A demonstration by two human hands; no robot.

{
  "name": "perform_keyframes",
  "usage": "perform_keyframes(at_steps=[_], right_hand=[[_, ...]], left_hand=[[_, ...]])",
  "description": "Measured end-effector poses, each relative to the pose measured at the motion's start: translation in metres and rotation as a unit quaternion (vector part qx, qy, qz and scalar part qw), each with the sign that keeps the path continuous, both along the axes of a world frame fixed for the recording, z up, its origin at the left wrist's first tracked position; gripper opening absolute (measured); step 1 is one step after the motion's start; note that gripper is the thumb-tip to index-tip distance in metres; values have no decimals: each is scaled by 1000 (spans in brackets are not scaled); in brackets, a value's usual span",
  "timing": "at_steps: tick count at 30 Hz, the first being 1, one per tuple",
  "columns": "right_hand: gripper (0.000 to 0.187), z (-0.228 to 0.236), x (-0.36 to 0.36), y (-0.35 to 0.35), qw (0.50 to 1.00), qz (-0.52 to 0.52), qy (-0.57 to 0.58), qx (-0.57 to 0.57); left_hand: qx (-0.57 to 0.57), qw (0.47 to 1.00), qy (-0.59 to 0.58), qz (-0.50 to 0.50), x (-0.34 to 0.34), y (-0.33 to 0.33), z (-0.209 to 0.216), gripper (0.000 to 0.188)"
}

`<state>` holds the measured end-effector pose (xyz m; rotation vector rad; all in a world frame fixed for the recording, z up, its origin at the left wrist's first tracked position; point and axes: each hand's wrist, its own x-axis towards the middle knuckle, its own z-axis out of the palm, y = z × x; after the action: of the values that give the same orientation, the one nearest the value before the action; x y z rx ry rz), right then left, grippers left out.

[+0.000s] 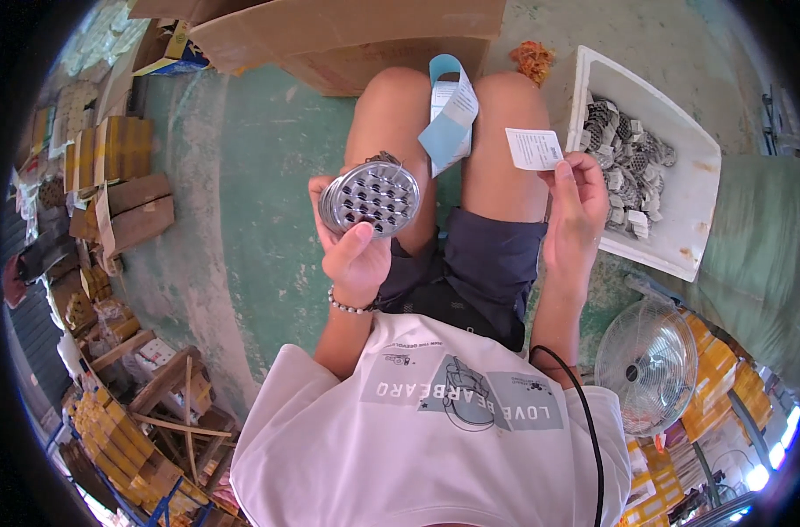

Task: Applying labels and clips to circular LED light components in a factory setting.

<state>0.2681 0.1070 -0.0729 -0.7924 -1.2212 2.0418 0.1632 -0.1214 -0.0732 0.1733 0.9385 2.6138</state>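
In our left hand (354, 263) we gripped a silvery round metal stack (380, 195), its pitted face turned up, thumb over the near rim. Our right hand (577, 211) pinched a white printed label (533, 149) by its lower right corner. That label lay to the right of the stack and slightly farther out, well apart, its long axis running roughly crosswise; the right hand was nearer to it. Between the two, a blue-and-white strip (452, 114) stood between our knees (395, 83). We could not make out the label's underside, the left fingers behind the stack, or the strip's far end.
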Motion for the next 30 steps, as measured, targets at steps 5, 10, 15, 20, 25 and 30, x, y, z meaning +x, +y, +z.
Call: perform_keyframes(at_steps=[5,10,15,20,25,30], right_hand=[[20,-20,-2,17,993,-29,-95,61],[32,-44,-14,21,966,-82,-173,176],[47,-45,-19,17,932,-111,-224,262],[72,-42,-19,9,896,-125,-255,342],[94,-33,-17,2,872,-196,-226,388],[50,-12,4,2,910,-83,-139,382]], left_hand=[[-2,999,2,-38,1,3,-3,57],[19,998,-25,-57,9,12,3,57],[11,996,-32,-77,11,13,2,58],[7,997,-27,-77,10,14,1,58],[-26,995,58,-72,8,14,-2,59],[-91,988,107,-64,10,13,0,60]])
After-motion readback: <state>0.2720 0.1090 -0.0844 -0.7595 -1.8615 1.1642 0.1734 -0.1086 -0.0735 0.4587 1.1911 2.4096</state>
